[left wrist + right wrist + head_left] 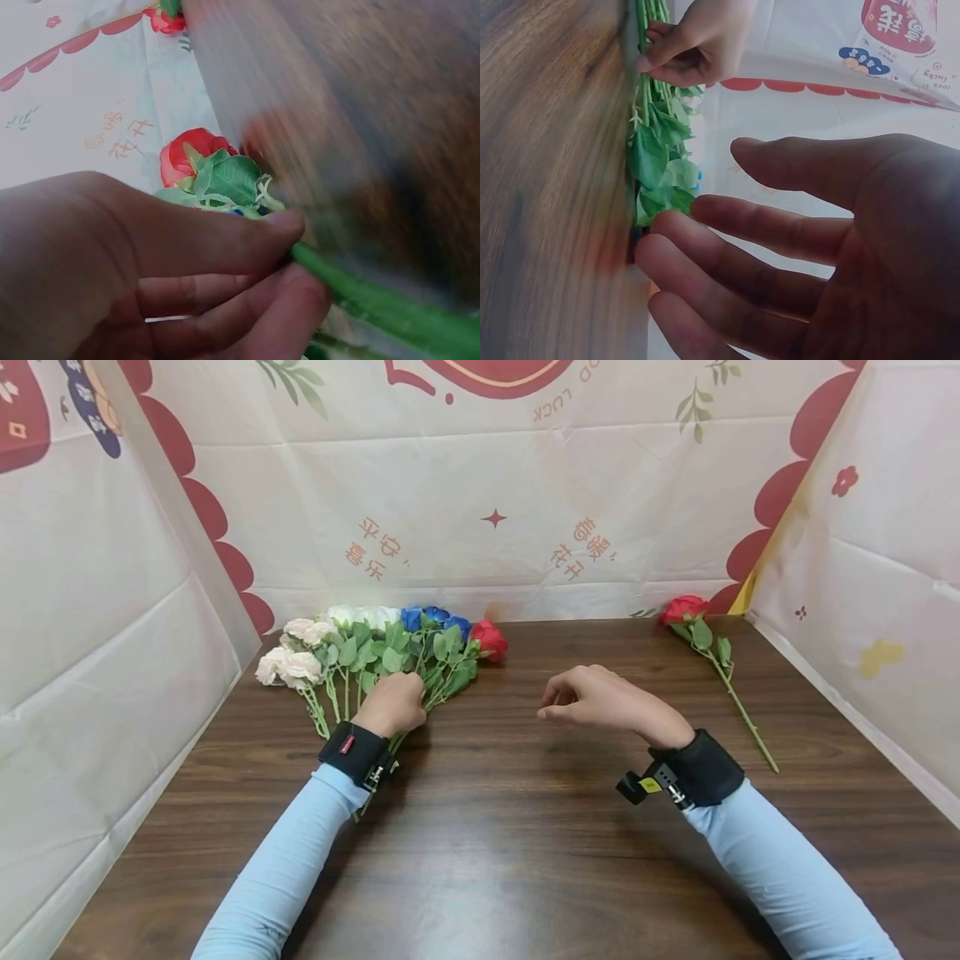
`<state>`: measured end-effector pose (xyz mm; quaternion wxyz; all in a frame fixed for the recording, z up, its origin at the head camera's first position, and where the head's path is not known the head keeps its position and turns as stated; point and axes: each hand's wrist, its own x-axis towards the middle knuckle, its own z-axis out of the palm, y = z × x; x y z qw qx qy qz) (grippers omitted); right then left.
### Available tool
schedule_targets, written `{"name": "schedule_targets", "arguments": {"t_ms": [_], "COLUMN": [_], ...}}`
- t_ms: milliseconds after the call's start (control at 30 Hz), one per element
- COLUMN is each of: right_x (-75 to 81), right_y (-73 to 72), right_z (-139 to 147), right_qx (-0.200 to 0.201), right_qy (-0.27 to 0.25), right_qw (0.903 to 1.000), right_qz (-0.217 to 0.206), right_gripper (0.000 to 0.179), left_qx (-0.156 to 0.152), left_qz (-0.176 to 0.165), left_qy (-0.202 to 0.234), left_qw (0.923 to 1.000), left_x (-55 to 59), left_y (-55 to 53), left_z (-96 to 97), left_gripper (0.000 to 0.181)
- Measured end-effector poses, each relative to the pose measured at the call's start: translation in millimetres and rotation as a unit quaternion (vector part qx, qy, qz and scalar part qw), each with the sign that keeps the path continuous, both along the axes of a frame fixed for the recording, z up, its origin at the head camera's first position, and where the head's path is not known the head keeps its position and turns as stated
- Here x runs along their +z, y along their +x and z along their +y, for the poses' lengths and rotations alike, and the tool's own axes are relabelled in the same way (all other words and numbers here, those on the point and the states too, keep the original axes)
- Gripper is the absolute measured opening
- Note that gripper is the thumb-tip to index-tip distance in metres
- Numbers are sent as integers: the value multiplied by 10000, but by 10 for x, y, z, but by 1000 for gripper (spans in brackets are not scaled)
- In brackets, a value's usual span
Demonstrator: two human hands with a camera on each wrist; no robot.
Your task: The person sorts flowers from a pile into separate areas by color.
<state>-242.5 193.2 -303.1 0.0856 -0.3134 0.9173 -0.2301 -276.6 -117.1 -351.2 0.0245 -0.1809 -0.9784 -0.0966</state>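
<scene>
My left hand [393, 703] pinches a green flower stem [375, 300] between thumb and fingers, at the right part of a row of artificial flowers. A red rose [488, 641] forms the right end of that row, with blue flowers [435, 617], white flowers [365, 616] and pale pink flowers [288, 667] to its left. Green leaves [649, 156] hang close together below the blooms. Raised over the middle of the table is my right hand [603, 697], its fingers loosely bent and holding nothing. It is apart from the flowers.
A single red rose [684, 608] with a long stem lies on the right side of the brown wooden table [480, 860]. Printed white cloth [480, 527] hangs behind the table and along both sides.
</scene>
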Motion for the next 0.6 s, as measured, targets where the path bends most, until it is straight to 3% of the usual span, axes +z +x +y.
{"name": "schedule_targets", "arguments": {"t_ms": [200, 433, 600], "right_x": [-19, -41, -55], "right_y": [-32, -51, -48], "right_z": [29, 37, 25], "right_qx": [-106, -109, -106], "right_qy": [4, 27, 31], "right_qw": [9996, 9996, 9995], "right_qz": [-255, -272, -311], "right_gripper": [22, 22, 23], "left_qx": [117, 46, -68], "left_qz": [67, -156, -400], "left_qy": [123, 530, 716], "left_qw": [9998, 9985, 9966], "left_x": [28, 72, 132], "left_y": [-22, -15, 47], "left_z": [-4, 29, 61], "left_gripper": [27, 44, 37]}}
